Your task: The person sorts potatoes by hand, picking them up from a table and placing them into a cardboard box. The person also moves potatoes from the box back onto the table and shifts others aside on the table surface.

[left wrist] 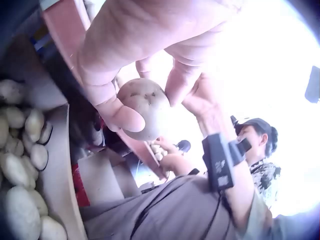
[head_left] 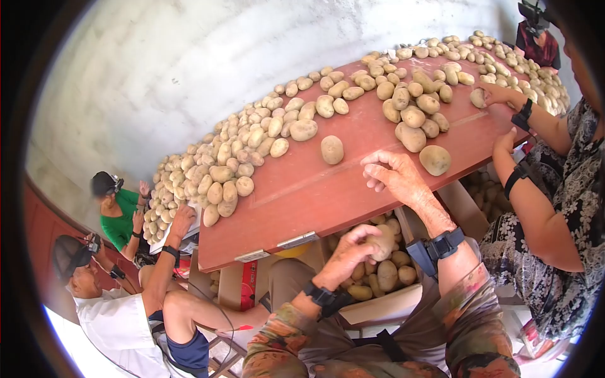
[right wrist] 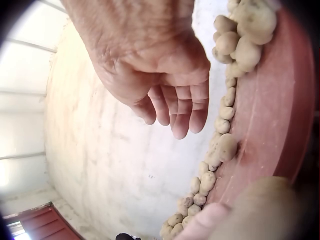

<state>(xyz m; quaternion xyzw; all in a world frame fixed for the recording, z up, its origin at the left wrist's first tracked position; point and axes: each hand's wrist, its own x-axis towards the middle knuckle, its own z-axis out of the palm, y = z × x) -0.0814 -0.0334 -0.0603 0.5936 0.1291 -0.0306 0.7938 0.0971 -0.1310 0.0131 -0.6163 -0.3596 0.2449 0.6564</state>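
My left hand [head_left: 350, 253] pinches a pale potato [head_left: 382, 244] over an open carton of potatoes [head_left: 382, 304]. In the left wrist view, thumb and fingertips grip this potato [left wrist: 150, 114] from its sides. My right hand [head_left: 398, 177] hovers over the front part of the red board, fingers loosely bent and holding nothing; the right wrist view shows the same relaxed hand [right wrist: 160, 70]. Two single potatoes lie near it on the board, one [head_left: 332, 150] to its left and a larger one [head_left: 435, 160] to its right.
Potatoes are heaped [head_left: 252, 135] along the wall side of the red board [head_left: 283, 201]. Metal hinges [head_left: 297, 240] sit on its front edge. A person in patterned clothes [head_left: 529, 239] works close on my right. Two others, in white [head_left: 120, 315] and green [head_left: 120, 211], sit at left.
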